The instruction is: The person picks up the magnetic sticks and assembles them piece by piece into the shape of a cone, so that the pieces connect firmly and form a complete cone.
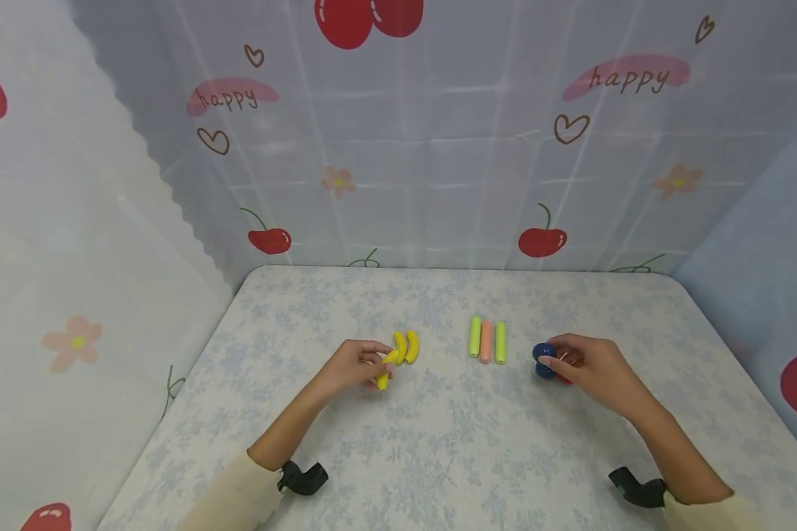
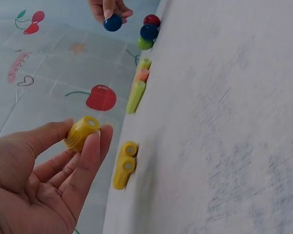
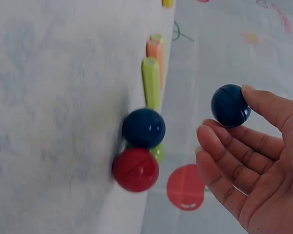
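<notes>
My left hand pinches a yellow toy banana between thumb and fingers, raised off the table. Beside that hand, two more toy bananas lie side by side. On the right, my right hand pinches a dark blue ball with thumb and fingertips, also lifted. Below it on the table sit a second blue ball, a red ball and a green ball. The green ball is mostly hidden in the right wrist view, and my hand partly covers the red one in the head view.
Between the hands, two yellow-green sticks and an orange stick lie in a row. They rest on a table with a pale blue floral cover. A printed curtain hangs behind the far edge and at the sides.
</notes>
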`<state>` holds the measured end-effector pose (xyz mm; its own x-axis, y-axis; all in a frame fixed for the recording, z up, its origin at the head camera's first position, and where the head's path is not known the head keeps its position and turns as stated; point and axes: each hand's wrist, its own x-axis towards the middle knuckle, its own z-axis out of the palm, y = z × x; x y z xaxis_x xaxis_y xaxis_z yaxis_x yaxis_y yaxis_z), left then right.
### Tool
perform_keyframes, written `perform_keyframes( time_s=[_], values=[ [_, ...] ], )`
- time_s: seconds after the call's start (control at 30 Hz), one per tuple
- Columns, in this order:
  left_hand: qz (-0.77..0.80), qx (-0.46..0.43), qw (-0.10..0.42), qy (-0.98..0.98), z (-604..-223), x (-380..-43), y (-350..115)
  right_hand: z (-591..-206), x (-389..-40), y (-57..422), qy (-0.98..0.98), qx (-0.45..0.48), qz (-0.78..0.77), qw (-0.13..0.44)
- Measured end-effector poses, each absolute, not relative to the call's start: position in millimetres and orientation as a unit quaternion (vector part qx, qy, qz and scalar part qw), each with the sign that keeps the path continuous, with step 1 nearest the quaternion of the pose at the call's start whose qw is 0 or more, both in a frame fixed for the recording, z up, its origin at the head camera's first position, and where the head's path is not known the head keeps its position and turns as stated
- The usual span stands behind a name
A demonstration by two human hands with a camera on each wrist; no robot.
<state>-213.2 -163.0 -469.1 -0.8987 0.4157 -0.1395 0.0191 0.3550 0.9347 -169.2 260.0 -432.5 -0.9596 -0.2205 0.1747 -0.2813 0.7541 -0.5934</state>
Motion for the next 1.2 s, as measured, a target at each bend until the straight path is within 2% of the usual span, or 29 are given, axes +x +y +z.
perform_keyframes(
  time_s=[0.4, 0.7, 1.2],
  values=[
    [0.597, 0.139, 0.257, 0.747, -480, -193, -146, -441, -158, 225, -0.919, 0.187, 0.344, 0.032],
    [0.603, 0.13, 0.287, 0.733, -489, -182, -139, -444, -153, 205, -0.908, 0.213, 0.36, 0.016],
    [0.631, 0.142, 0.328, 0.688, -497, -180, -127, -447, -162, 166, -0.896, 0.263, 0.358, -0.024]
  ],
)
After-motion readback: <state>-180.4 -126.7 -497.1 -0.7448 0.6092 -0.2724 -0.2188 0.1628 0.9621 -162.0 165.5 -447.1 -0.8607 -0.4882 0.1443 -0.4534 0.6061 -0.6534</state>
